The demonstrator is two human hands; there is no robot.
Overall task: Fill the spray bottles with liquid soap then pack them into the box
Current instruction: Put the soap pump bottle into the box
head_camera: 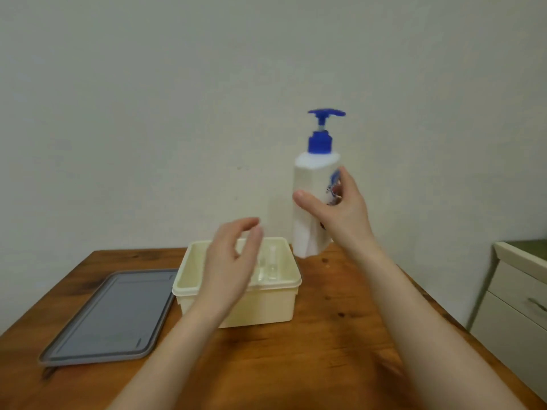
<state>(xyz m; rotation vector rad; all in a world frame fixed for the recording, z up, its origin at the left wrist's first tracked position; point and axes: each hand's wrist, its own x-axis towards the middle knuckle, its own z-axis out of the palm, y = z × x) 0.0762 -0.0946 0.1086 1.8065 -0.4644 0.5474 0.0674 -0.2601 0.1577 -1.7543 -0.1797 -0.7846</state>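
My right hand [340,208] grips a white liquid soap bottle [307,202] with a blue pump head, lifted above the table's far edge and upright. A cream plastic box [266,303] stands open on the wooden table. Small clear spray bottles [270,266] lie inside it, partly hidden behind my left hand. My left hand [233,261] hovers over the box with fingers relaxed and loosely bent, holding nothing.
A grey lid [109,315] lies flat on the table [340,335] left of the box. A cream cabinet with drawers [515,306] stands to the right of the table. A plain wall rises directly behind the table.
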